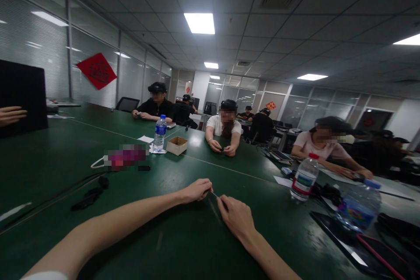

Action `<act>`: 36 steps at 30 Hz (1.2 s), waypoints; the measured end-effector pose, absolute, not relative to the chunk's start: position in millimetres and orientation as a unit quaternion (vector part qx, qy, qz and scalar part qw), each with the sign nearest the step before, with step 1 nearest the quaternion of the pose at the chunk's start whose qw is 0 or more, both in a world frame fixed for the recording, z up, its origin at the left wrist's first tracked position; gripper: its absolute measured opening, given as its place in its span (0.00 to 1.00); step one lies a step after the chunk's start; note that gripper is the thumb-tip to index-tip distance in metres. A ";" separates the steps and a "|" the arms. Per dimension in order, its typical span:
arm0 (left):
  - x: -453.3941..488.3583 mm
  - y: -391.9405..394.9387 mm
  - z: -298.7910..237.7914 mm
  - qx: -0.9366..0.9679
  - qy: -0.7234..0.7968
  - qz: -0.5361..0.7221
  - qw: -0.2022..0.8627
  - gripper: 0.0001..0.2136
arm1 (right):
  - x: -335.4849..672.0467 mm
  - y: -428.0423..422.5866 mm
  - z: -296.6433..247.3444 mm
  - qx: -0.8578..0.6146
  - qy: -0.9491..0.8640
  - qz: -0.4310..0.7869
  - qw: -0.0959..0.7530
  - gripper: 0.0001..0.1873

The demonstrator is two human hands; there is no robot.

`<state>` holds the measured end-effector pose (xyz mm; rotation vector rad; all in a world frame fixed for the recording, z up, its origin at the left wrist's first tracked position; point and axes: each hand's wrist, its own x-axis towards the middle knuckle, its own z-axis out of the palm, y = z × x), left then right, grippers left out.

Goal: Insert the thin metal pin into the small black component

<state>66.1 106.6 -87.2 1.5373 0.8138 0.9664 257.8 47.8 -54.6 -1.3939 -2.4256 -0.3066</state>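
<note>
My left hand (196,190) and my right hand (236,217) rest on the dark green table (170,236), close together. Both pinch a thin, dark, strip-like thing (215,195) stretched between their fingertips; it is too small to name. The fingers of each hand are curled in.
Several people sit round the table's far side. On it stand a water bottle (159,133) beside a small cardboard box (177,145), another bottle (305,177), a bottle lying down (359,204), a black cable (88,199), and phones (377,251) at the right. Another person's hand (11,115) holds a dark panel at left.
</note>
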 end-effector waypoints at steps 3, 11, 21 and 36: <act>65.4 104.5 -84.9 0.653 0.354 0.405 0.533 0.19 | 257.2 47.9 -55.5 -0.492 -0.848 -0.125 0.151 0.20; 65.2 96.8 -74.9 0.645 0.365 0.391 0.545 0.19 | 254.2 44.7 -53.8 -0.487 -0.850 -0.148 0.137 0.20; 61.6 97.0 -75.6 0.625 0.307 0.378 0.610 0.17 | 256.3 45.5 -56.2 -0.451 -0.865 -0.174 0.136 0.21; 48.8 97.5 -69.3 0.627 0.254 0.280 0.681 0.15 | 265.4 46.8 -60.4 -0.381 -0.889 -0.195 0.162 0.23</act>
